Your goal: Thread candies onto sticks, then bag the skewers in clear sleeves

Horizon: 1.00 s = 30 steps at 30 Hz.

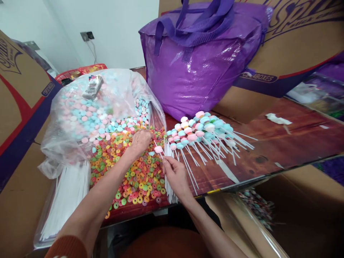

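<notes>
My right hand (176, 174) pinches a thin white stick (161, 156) with a pink candy (158, 149) threaded on it; the bare tip of the stick points up and left. My left hand (142, 141) is over the far part of a pile of colourful gummy rings (139, 179), palm down with curled fingers. Its fingertips are partly hidden, so what they hold cannot be made out. Just right of the right hand lie several finished candy skewers (192, 137), stacked with pink, blue and white pieces. Loose white sticks (168, 179) lie between the rings and my right hand.
A clear plastic bag (107, 86) spills pink and blue candies (99, 118) behind the rings. More white sticks (67, 197) fill a tray at left. A purple bag (201, 64) and cardboard boxes (303, 46) stand behind. An open box (301, 218) with wrapped sticks is below right.
</notes>
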Each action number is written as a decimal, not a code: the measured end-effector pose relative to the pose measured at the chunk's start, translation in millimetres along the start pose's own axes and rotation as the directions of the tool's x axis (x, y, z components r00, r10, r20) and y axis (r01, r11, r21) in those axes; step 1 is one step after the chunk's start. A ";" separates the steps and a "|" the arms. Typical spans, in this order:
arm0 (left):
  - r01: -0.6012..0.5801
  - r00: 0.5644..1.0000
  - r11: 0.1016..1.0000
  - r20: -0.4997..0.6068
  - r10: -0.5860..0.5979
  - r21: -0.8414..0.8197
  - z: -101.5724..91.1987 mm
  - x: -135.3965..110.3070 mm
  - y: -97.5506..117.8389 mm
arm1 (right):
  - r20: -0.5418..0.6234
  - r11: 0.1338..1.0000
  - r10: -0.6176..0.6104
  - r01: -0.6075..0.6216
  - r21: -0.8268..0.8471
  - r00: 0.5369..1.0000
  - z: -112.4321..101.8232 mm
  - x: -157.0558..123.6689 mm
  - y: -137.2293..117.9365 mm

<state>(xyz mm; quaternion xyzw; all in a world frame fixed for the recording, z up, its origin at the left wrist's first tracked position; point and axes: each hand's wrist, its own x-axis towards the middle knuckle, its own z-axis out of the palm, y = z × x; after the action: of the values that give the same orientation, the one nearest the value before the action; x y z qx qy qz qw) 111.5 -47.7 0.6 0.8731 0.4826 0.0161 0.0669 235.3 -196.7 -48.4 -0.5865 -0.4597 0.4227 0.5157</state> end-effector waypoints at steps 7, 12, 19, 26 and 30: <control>-0.130 0.990 0.989 0.050 0.133 -0.065 -1.7 -5.1 -8.9 | 0.005 1.000 0.003 -0.003 0.012 1.000 -2.4 0.3 -7.5; -0.134 0.989 0.989 0.055 0.138 -0.070 -0.5 -5.2 -4.3 | -0.002 1.000 0.000 0.000 0.013 1.000 -1.9 0.1 -5.9; -0.213 0.958 0.966 0.161 0.236 -0.145 -2.0 1.9 -21.1 | 0.008 0.999 0.006 -0.006 0.034 1.000 -2.0 -0.6 -5.7; -0.118 0.993 0.944 -0.007 0.121 -0.310 -1.5 -6.7 -20.8 | 0.024 0.999 0.008 -0.009 0.037 1.000 -1.2 -0.5 -6.4; -0.071 0.982 0.728 -0.176 -0.069 -0.682 -4.3 -17.6 -20.5 | 0.030 1.000 -0.008 0.007 0.027 1.000 -0.6 -1.8 -9.7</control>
<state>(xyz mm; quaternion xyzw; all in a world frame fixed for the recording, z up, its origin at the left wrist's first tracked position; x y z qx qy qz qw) 84.5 -51.5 2.8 0.7815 0.4462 0.2756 0.3380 234.5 -198.2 -38.6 -0.5715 -0.4636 0.4357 0.5182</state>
